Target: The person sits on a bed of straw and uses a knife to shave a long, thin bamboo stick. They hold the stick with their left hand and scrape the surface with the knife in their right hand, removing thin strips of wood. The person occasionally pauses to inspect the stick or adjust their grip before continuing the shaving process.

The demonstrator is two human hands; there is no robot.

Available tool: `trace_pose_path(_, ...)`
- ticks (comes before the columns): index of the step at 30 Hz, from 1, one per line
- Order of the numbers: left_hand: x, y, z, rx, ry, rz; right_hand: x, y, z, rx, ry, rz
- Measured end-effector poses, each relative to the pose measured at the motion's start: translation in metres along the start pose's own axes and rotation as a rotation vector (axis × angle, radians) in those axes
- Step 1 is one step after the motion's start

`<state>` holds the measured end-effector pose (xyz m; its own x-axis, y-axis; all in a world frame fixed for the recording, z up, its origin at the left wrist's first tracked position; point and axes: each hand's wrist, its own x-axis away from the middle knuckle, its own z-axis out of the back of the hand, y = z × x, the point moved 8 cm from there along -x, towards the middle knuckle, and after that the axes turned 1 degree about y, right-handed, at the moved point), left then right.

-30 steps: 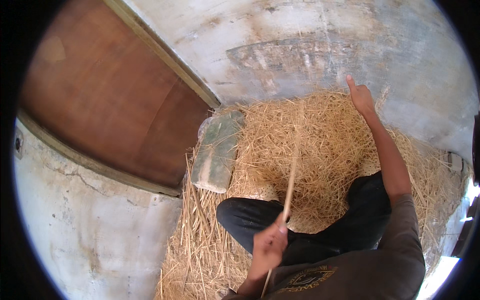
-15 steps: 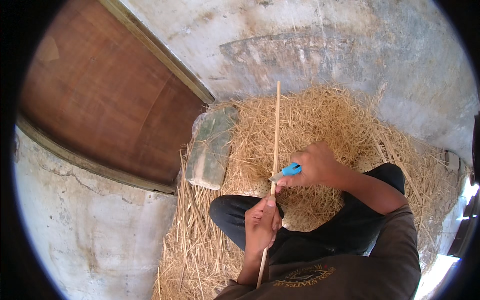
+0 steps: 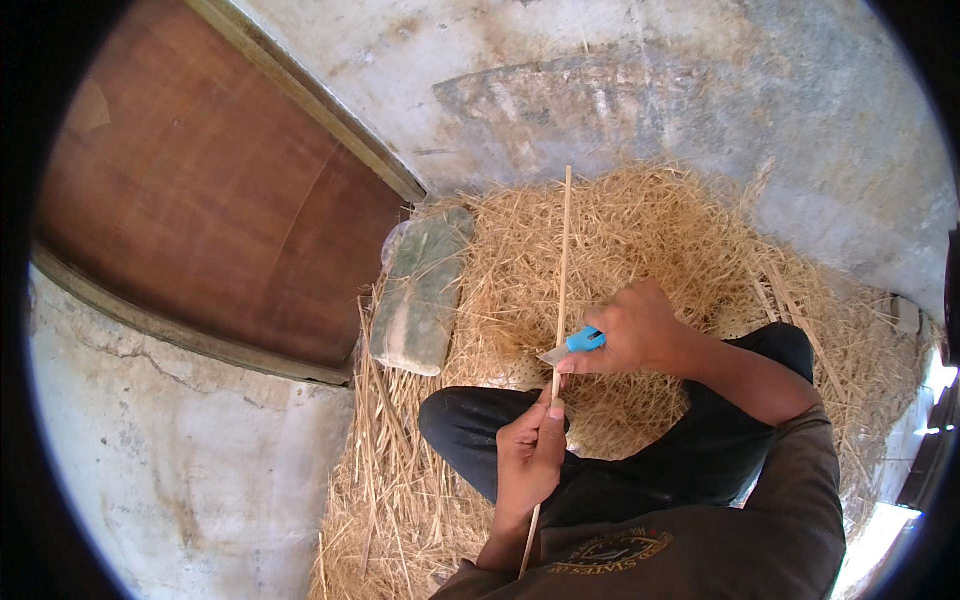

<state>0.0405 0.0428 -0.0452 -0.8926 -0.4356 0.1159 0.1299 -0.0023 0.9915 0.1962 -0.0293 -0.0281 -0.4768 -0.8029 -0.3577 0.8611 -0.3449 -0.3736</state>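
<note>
My left hand (image 3: 530,450) is closed around a long, thin, pale strip that looks like bamboo (image 3: 564,260). The strip runs from beside my body up past both hands, its far end over the shavings near the wall. In my right hand (image 3: 630,335) is a blue-handled utility knife (image 3: 584,341). Its blade lies against the strip just beyond my left fingers, and my right thumb is close to the strip below the blade. Part of the knife handle is hidden inside my right palm.
Pale shavings (image 3: 640,230) cover the floor around my crossed legs (image 3: 480,430). A greenish stone-like block (image 3: 425,290) lies at the left, near a brown door panel (image 3: 220,180). A stained wall (image 3: 700,100) rises at the far side. Loose strips (image 3: 385,430) lie at the left.
The strip has tilted slightly, its far end shifting right. My left hand has moved a little right and down; the knife stays at almost the same spot on the strip.
</note>
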Motion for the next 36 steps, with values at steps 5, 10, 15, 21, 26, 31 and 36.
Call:
trace_pose_path(5, 0.005, 0.007, -0.002, -0.096, 0.022, -0.055, -0.011, 0.023, 0.003, 0.042, 0.040, -0.066)
trace_pose_path(10, 0.008, 0.008, 0.000, -0.076, 0.021, -0.017, 0.000, 0.000, -0.001, 0.006, 0.009, -0.010)
trace_pose_path(15, 0.012, 0.013, -0.002, -0.175, 0.008, -0.027, -0.008, 0.036, -0.005, 0.031, 0.041, -0.126)
trace_pose_path(21, 0.011, 0.001, 0.003, -0.095, 0.005, 0.002, -0.005, 0.018, -0.002, 0.025, 0.186, 0.023)
trace_pose_path(26, 0.015, -0.008, 0.003, -0.005, -0.046, 0.121, -0.015, 0.068, -0.009, 0.130, 0.100, -0.157)
trace_pose_path(31, 0.024, -0.014, 0.001, -0.017, -0.047, 0.159, -0.011, 0.054, -0.012, 0.182, 0.153, -0.057)
trace_pose_path(36, 0.028, -0.013, -0.007, 0.070, -0.071, 0.144, -0.029, 0.097, 0.009, 0.221, 0.146, -0.149)
